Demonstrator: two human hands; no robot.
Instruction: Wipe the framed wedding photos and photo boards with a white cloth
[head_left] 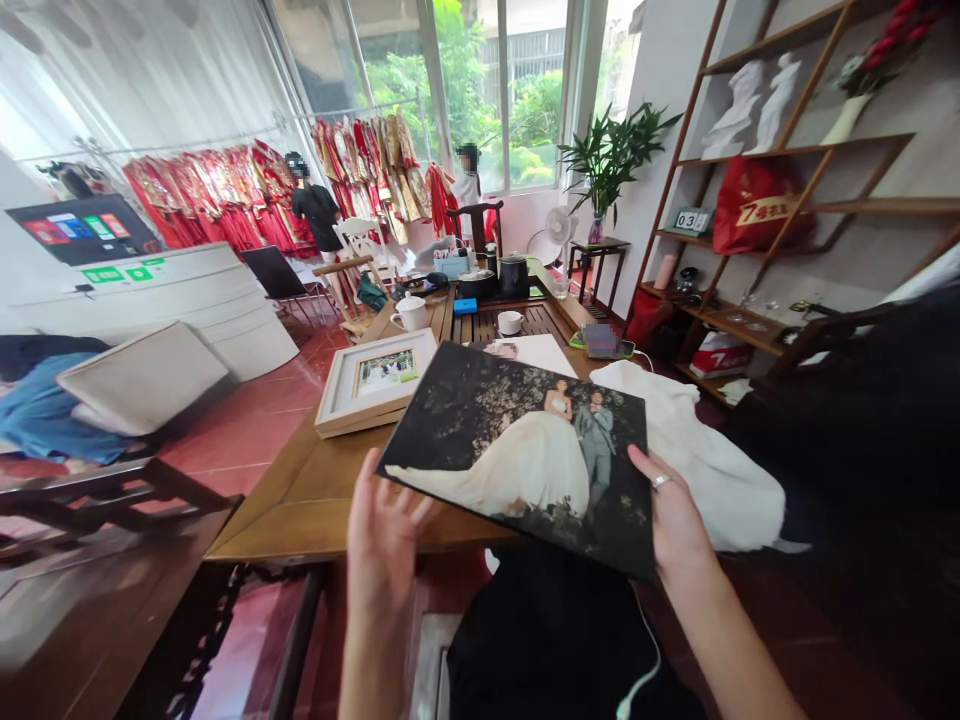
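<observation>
Tilted toward me above the table's near edge is a wedding photo album (517, 450), its dark face printed with a couple, one in a long white gown and one in a grey suit. My right hand (671, 510) grips its right edge, thumb on the front and the other fingers hidden behind. At the lower left corner, my left hand (386, 530) supports it with the fingers partly behind the edge. A pale framed picture (379, 375) lies beyond the album's left side. White cloth (709, 470) is bunched to the right.
On the wooden table (300, 510) are a white lidded cup (410, 312), a blue box (465, 306), a small white cup (510, 322) and a phone (600, 342). Two people stand near the red garments (217, 195). Shelves (795, 150) rise at right; a dark chair (112, 500) stands left.
</observation>
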